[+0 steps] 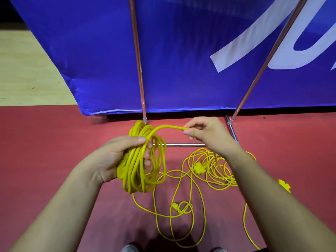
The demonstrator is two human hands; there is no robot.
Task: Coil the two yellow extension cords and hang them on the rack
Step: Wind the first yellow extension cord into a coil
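Two yellow cords are in play, both just on the person's side of the rack (183, 144), a chrome frame showing two slanted uprights and a low crossbar on the red floor (54, 142). One cord is gathered into a coil (135, 170) of several loops, too bunched to count, held in front of the rack's left foot. The coil is an oval whose long axis runs from that foot back toward the person, hanging clear of the floor at its near end. The left grip (118, 157) is wrapped round one side of the coil, thumb across the top strands and fingers curled through the loops. A single strand (167, 126) arches off the top of the coil, running parallel to the rack's crossbar, to the right grip (205, 132), which pinches it between thumb and forefinger with the other fingers loosely bent. The rest of the cord (221, 180) sprawls in loose rings on the floor before the rack's right half; which strand belongs to which cord cannot be told. Two flat outlet heads lie there, one (197, 168) among the rings and one (285, 186) farther right, plus one plug (175, 206) nearer the person. A blue banner (181, 51) stands behind the rack.
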